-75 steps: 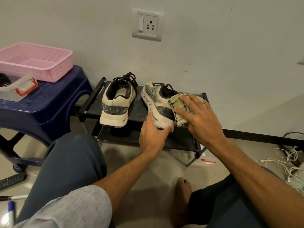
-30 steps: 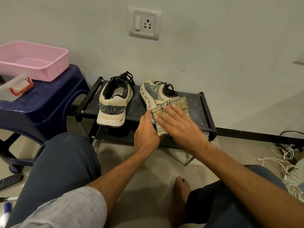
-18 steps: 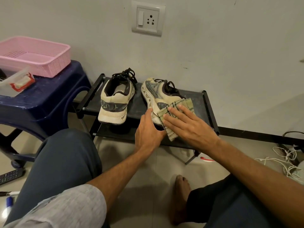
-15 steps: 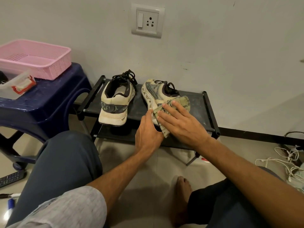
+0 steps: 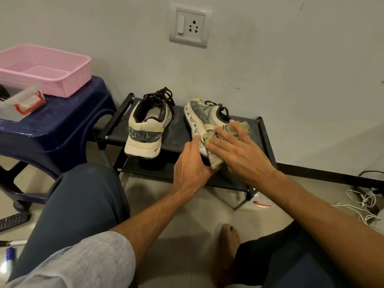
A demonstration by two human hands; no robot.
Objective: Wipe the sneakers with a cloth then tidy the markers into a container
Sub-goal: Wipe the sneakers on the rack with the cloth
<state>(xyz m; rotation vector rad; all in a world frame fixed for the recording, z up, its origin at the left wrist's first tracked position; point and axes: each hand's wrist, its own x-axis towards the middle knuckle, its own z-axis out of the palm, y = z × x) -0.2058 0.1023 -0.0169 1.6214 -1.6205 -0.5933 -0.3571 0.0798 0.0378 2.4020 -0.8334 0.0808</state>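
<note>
Head view. Two sneakers are standing on the top shelf of a black rack (image 5: 178, 129), toes to the wall.

The sneaker (image 5: 199, 113) under work is sitting just past centre toward 1 o'clock. The second sneaker (image 5: 145, 129) is standing at its 9 o'clock, apart from it, with no hand on it.

The right hand (image 5: 239, 152) is lying flat, fingers (image 5: 218, 140) straight and spread, pressing the cloth (image 5: 216, 160) onto the sneaker's heel and collar. The cloth's lower corner is hanging past the shelf edge.

The left hand (image 5: 190, 165) is gripping the same heel from 7 o'clock, thumb up against the sole's side and fingers curling round beneath the cloth, tips hidden.

At 10 o'clock a pink basket (image 5: 79, 80) is resting on a blue stool (image 5: 62, 125), with a clear packet (image 5: 27, 102) beside it at its 7 o'clock.

Two markers (image 5: 12, 243) are lying on the floor at 8 o'clock, near the frame edge. A remote (image 5: 12, 220) is lying at their 12 o'clock.

White cables (image 5: 365, 206) are trailing on the floor at 4 o'clock.
</note>
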